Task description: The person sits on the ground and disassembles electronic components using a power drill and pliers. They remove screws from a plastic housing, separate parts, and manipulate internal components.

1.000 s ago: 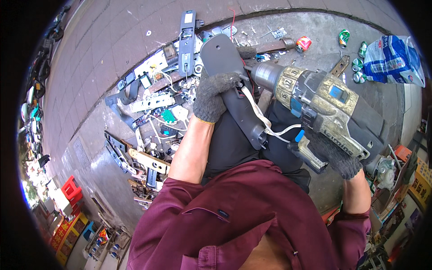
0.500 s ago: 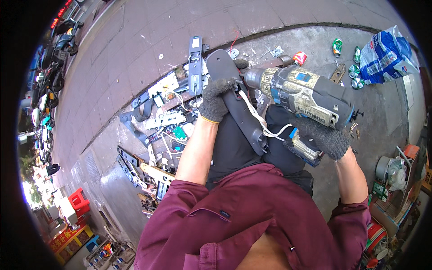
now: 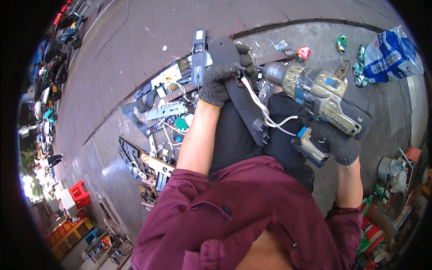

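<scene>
My left hand (image 3: 214, 87), in a dark grey knitted glove, is closed around a long black plastic housing (image 3: 245, 105) that lies slanted across my thighs. A white cable (image 3: 257, 102) comes out of an opening in the housing and loops to the right. My right hand (image 3: 338, 140), gloved the same way, grips the handle of a worn yellowish-grey cordless drill (image 3: 321, 92). The drill's chuck (image 3: 274, 73) points left toward the housing, close to my left fingers. Whether the bit touches the housing, I cannot tell.
Dismantled parts lie on the ground to the left, with a grey elongated unit (image 3: 198, 56), a green circuit board (image 3: 181, 123) and metal brackets (image 3: 155, 164). Crushed cans (image 3: 303, 53) and a blue-white bag (image 3: 390, 56) are at the far right. A cluttered bin (image 3: 396, 198) stands near right.
The drill and my right hand have shifted right and slightly down, so the chuck sits farther from the housing. My left hand keeps its hold on the housing.
</scene>
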Action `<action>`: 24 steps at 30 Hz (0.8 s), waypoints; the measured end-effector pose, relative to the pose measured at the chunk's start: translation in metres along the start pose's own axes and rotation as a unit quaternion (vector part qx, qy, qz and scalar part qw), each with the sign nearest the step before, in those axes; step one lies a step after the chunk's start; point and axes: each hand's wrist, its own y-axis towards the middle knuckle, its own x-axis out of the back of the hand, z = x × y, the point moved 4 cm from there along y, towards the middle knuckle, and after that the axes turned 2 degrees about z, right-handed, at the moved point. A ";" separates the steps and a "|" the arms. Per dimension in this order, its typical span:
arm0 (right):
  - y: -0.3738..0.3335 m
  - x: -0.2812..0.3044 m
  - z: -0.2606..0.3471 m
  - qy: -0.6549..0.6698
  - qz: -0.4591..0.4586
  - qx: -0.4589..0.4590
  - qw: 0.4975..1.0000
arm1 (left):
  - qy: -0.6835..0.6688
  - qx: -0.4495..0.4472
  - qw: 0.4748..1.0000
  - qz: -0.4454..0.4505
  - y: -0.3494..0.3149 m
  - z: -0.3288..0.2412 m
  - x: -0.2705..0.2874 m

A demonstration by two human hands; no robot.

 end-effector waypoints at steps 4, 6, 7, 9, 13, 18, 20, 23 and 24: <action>-0.012 0.002 -0.001 -0.076 -0.033 0.066 0.994 | 0.047 -0.012 0.998 -0.027 -0.001 -0.002 0.006; -0.016 0.001 -0.001 -0.184 -0.051 0.161 0.968 | 0.024 -0.017 0.999 -0.017 0.001 -0.006 0.008; -0.017 0.000 -0.004 -0.222 -0.043 0.179 0.958 | -0.006 -0.017 1.000 0.008 0.002 -0.008 0.008; -0.022 -0.002 -0.009 -0.295 -0.030 0.216 0.930 | -0.075 -0.011 0.996 0.046 0.002 -0.017 0.008; -0.027 -0.004 -0.016 -0.338 0.005 0.271 0.901 | 0.052 -0.129 0.990 -0.030 -0.011 -0.050 0.018; -0.025 -0.006 -0.024 -0.283 0.030 0.234 0.929 | -0.008 -0.140 0.990 0.013 -0.016 -0.061 0.021; -0.024 -0.009 -0.026 -0.269 0.043 0.223 0.936 | -0.019 -0.136 0.990 0.027 -0.017 -0.061 0.021; -0.023 -0.013 -0.028 -0.252 0.060 0.205 0.944 | -0.028 -0.131 0.990 0.039 -0.020 -0.062 0.024; -0.023 -0.014 -0.029 -0.247 0.065 0.199 0.946 | -0.031 -0.132 0.990 0.042 -0.020 -0.062 0.025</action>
